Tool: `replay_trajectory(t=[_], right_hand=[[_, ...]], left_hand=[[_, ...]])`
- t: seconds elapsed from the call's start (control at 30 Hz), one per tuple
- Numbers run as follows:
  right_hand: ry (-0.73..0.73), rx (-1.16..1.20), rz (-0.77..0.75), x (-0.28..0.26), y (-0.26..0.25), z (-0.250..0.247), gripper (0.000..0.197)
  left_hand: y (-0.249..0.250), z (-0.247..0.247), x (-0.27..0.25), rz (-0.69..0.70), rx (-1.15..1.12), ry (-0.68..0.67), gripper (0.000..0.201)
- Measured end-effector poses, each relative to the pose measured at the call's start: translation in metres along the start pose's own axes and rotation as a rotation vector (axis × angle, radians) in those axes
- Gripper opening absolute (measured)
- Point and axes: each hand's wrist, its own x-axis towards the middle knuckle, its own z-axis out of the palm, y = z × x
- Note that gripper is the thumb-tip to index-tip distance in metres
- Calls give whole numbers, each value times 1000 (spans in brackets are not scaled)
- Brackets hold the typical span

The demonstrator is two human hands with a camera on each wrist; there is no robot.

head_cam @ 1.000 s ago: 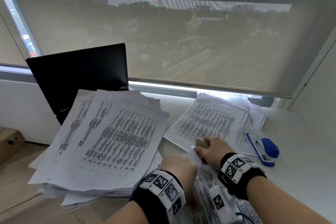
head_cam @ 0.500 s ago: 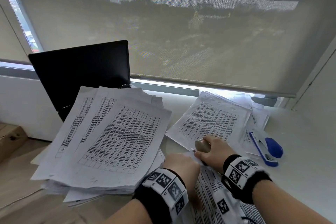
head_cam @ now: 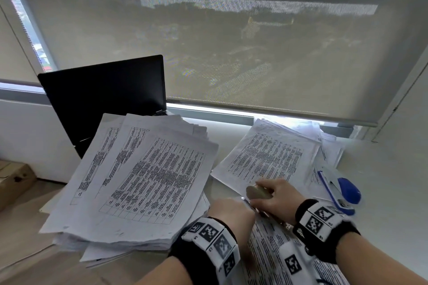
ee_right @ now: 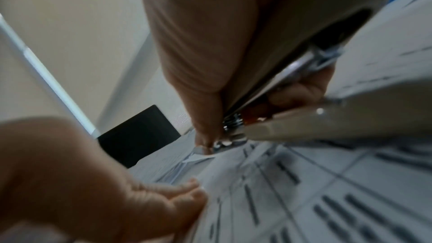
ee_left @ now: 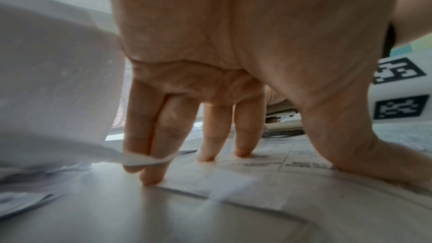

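A set of printed sheets (head_cam: 273,252) lies on the desk right in front of me. My left hand (head_cam: 231,213) presses its straight fingers (ee_left: 205,154) down on the sheets near their top corner. My right hand (head_cam: 278,199) grips a beige stapler (head_cam: 256,192) just beyond the left hand. In the right wrist view the right hand's fingers (ee_right: 297,91) curl round the stapler (ee_right: 292,127), and its metal nose sits at the corner of the sheets (ee_right: 280,191). In the left wrist view the stapler (ee_left: 280,117) shows behind the fingers.
A thick, untidy stack of printed pages (head_cam: 139,180) fills the left of the desk, partly over a black laptop (head_cam: 104,99). More pages (head_cam: 266,157) lie at the back right under the window blind. A blue and white stapler (head_cam: 345,190) lies to the right.
My right hand with the beige stapler has come slightly toward me. The left hand stays pressed on the sheets.
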Motion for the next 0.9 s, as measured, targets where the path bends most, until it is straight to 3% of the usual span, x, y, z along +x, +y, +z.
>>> replay_trajectory(t=[0.1, 0.2, 0.3, 0.43, 0.53, 0.73, 0.9], right_hand=[[59, -10, -7, -3, 4, 1, 51], [153, 107, 63, -4, 11, -5, 37], [227, 79, 81, -13, 15, -15, 39], [206, -182, 121, -29, 21, -27, 45], [188, -235, 160, -34, 27, -30, 31], [153, -338, 199, -35, 28, -28, 37], [165, -330, 207, -34, 27, -26, 28]], left_hand=[[1, -1, 0, 0, -14, -12, 25], [0, -2, 0, 9, -1, -59, 40], [-2, -2, 2, 23, 10, -83, 52], [-4, -5, 3, -36, 26, -115, 58], [-5, -7, 6, -93, 10, -130, 63], [0, -9, 8, -65, 27, -123, 82], [10, -4, 13, -53, 77, -147, 80]])
